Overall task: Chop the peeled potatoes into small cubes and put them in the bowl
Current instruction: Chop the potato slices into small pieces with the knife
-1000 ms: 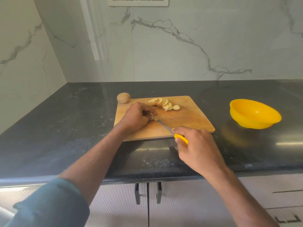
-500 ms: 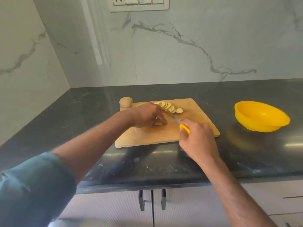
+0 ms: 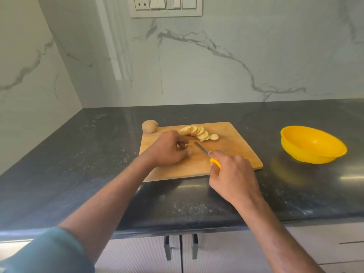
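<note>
Potato slices [image 3: 199, 133] lie fanned in an overlapping row toward the far side of the wooden cutting board [image 3: 232, 146], just beyond the left hand [image 3: 169, 149]. That hand rests palm down on the board with its fingers curled inward near the slices; whether anything sits under the fingertips cannot be told, since the knuckles hide it. The right hand [image 3: 233, 177] hangs over the board's near edge, its fingers wrapped round the yellow handle of a knife [image 3: 206, 154]. The grey blade points away from the person, toward the slices, with its tip just beside the left hand's fingers. A whole potato [image 3: 149, 126] rests at the board's far left corner, touching the edge and partly on the counter. The yellow bowl [image 3: 313, 144] stands on the dark counter [image 3: 78, 164], well apart from the board on its right; no pieces show inside it. A teal sleeve [image 3: 49, 253] covers the upper left arm. Behind the board rises a marble-patterned wall with a switch panel [image 3: 166, 5], and below the counter's front edge are cabinet doors with dark handles [image 3: 180, 246].
</note>
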`<state>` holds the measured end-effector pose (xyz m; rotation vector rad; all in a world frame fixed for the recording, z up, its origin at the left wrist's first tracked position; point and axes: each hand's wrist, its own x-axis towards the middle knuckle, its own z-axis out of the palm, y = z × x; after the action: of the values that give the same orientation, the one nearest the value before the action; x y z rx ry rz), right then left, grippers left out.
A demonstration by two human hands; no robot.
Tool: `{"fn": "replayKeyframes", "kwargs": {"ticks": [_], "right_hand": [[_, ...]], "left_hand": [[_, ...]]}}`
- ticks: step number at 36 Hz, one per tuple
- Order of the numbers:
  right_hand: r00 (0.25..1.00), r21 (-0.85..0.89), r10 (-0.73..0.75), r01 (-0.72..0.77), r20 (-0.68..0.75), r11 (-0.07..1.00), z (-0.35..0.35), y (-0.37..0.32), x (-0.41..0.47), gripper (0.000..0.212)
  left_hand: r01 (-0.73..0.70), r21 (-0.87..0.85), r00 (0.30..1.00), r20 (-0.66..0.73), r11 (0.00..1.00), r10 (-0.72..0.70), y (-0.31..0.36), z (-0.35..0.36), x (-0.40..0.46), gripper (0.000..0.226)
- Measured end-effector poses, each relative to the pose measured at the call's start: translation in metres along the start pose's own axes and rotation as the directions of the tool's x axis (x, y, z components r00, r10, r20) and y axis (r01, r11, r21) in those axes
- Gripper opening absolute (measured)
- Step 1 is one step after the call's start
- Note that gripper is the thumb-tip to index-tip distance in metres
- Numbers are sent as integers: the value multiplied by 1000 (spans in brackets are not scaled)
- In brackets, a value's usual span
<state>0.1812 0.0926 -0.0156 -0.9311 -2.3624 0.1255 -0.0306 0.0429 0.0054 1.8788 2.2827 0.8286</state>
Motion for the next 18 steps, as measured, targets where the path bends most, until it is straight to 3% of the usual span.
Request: {"fn": "replayKeyframes", "kwargs": {"ticks": [5,18], "right_hand": [[999,-26,-45,46,4,999,-1,-5,-1,37],[995,-24,-77,78,68,997,-1,-7,-3,38]], "left_hand": [[3,-2,999,32,1000,-3,-3,-2,0,28],[62,-36,987,-145,997,-67,3,17,-7,23]]}}
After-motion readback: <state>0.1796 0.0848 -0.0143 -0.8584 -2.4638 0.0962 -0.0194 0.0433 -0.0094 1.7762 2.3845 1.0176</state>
